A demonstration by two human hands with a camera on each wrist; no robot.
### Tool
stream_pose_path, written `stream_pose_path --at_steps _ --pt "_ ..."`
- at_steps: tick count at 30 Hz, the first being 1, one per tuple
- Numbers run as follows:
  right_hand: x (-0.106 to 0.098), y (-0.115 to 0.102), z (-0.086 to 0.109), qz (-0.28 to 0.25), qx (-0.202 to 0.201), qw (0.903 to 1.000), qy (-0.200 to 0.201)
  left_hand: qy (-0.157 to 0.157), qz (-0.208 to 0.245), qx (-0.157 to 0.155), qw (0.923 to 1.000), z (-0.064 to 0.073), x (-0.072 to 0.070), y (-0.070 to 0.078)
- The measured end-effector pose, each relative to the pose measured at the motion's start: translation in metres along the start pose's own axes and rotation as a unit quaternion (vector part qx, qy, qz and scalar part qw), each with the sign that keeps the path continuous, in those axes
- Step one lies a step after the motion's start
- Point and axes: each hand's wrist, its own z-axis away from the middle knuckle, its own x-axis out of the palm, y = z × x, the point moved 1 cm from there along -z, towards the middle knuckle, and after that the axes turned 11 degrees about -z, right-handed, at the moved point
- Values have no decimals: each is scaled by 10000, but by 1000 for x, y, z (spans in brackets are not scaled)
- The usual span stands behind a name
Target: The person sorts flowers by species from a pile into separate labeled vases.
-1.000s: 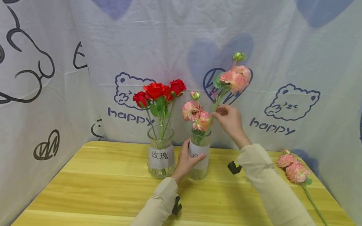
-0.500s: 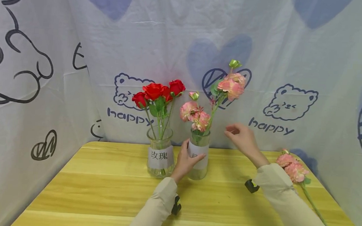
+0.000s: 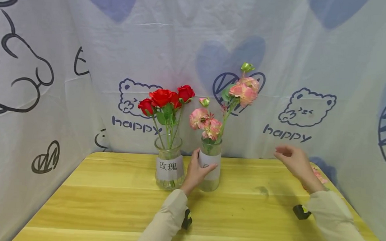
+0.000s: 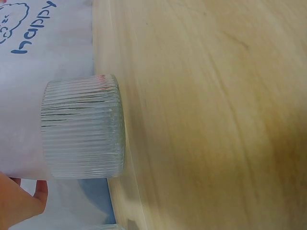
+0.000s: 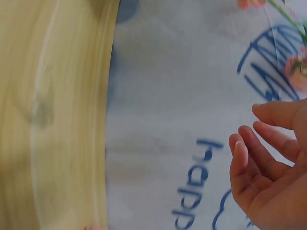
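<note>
My left hand (image 3: pixel 194 174) grips the ribbed glass vase (image 4: pixel 81 127) with the white paper label, thumb across its front. Two pink artificial flower stems stand in that vase: a lower bloom cluster (image 3: pixel 206 124) leans left, a taller pink bloom (image 3: pixel 245 91) leans right. Off to the right, my right hand (image 3: pixel 296 165) is in the air above the table, fingers loosely bent and holding nothing; the right wrist view shows the gap between thumb and fingers. Mostly hidden behind that hand and wrist, another pink flower (image 3: pixel 320 175) lies at the table's right edge.
Left of the gripped vase stands a second labelled glass vase (image 3: pixel 170 169) holding several red roses (image 3: pixel 163 97). Both vases are near the back edge of the wooden table (image 3: pixel 112 199). A printed white cloth (image 3: pixel 170 54) hangs behind and at the sides.
My right hand has let go of the taller pink flower's stem and moved right and down, towards the flower lying there. That taller flower dropped slightly into the vase. My left hand keeps its hold.
</note>
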Motion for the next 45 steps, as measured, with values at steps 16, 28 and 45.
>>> stream_pose_path --at_steps 16,28,45 --pt "-49 81 31 -9 386 9990 207 11 22 -83 10000 0 -1 0" --pt "-71 130 51 -250 716 9970 123 52 -10 -10 10000 -1 -2 2" --pt "-84 157 68 -125 1252 9914 -362 66 12 47 10000 -2 -4 -1"
